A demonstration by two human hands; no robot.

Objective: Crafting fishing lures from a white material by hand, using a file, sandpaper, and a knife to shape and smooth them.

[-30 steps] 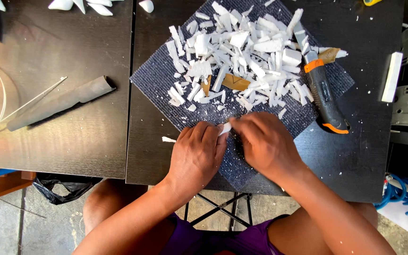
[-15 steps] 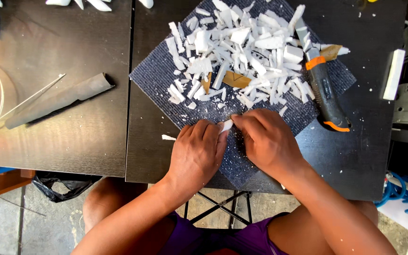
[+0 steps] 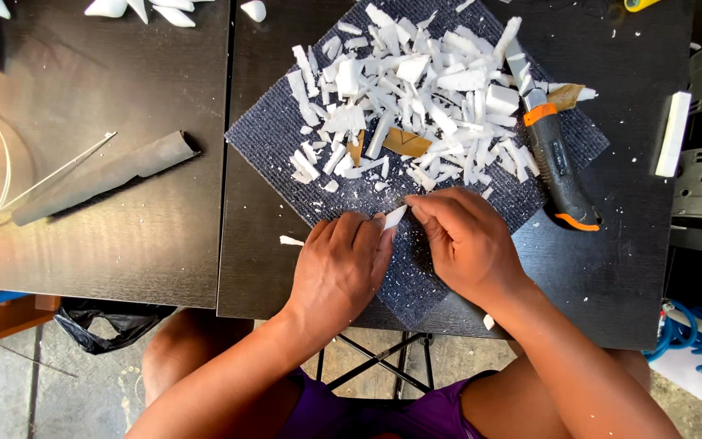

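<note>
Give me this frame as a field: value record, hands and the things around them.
left hand: holds small white piece
right hand: fingertips at the same piece
surface: dark mat on black table
scraps: white offcuts heaped on the mat
knife: utility knife, right of the heap, untouched
left table: grey rolled sheet

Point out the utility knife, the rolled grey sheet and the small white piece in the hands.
utility knife (image 3: 558,162), head view, on its dark handle.
rolled grey sheet (image 3: 107,177), head view, mid-roll.
small white piece (image 3: 394,217), head view, exposed tip.
</note>
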